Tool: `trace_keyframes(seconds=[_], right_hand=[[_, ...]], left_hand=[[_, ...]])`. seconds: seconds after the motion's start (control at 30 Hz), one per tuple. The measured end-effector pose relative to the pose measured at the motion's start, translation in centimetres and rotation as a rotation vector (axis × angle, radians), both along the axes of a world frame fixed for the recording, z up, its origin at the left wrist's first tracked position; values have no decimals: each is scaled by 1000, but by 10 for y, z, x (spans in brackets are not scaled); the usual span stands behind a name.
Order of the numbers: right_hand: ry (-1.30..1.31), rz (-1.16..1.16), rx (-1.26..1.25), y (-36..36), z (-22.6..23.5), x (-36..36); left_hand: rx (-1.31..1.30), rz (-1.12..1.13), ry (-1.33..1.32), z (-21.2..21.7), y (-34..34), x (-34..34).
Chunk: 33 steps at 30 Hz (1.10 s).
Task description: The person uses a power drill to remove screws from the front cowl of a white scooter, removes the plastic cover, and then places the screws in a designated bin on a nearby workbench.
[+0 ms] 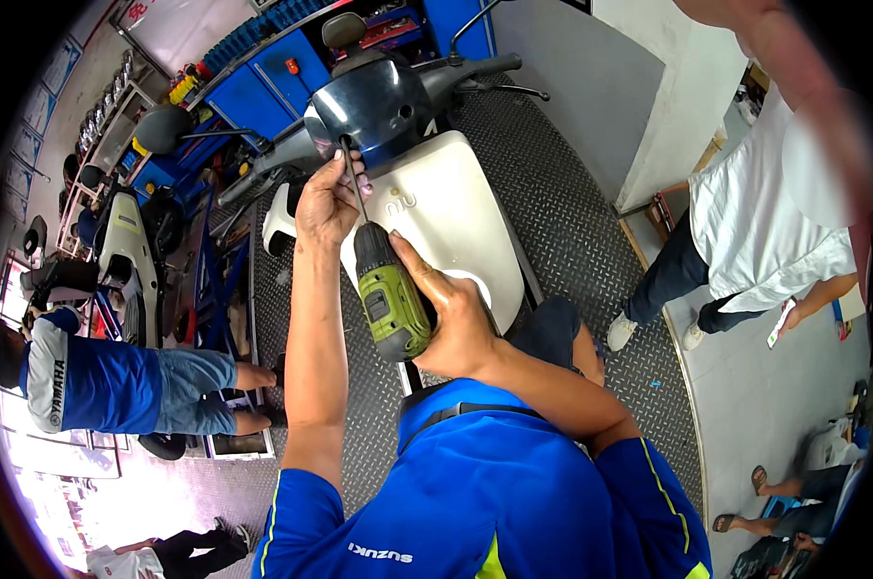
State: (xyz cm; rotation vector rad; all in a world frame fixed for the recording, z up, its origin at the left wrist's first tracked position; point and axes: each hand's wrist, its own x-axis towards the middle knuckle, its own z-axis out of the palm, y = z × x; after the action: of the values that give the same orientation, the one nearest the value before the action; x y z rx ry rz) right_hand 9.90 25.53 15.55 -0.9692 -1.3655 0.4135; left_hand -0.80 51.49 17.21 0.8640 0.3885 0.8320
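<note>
A white and dark blue scooter stands in front of me on a metal tread-plate ramp. My right hand grips a green cordless drill with a long bit that reaches up to the scooter's dark front panel. My left hand is closed around the bit's shaft near its tip, just below that panel. My blue shirt fills the lower middle of the view.
A person in a white shirt stands at the right holding a phone. Another person in blue bends at the left beside a second scooter. Blue cabinets line the back wall. Sandalled feet show at lower right.
</note>
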Motion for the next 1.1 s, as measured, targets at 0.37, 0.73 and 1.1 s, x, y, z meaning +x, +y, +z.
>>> trace_keyframes(seconds=[0.37, 0.73, 1.1], right_hand=[[-76, -47, 18, 3, -5, 3], [154, -19, -43, -2, -10, -9], [166, -80, -32, -3, 12, -5]], left_hand=[[-7, 17, -9, -1, -1, 8], [7, 92, 112, 9, -12, 11], [-40, 184, 236, 33, -22, 19]])
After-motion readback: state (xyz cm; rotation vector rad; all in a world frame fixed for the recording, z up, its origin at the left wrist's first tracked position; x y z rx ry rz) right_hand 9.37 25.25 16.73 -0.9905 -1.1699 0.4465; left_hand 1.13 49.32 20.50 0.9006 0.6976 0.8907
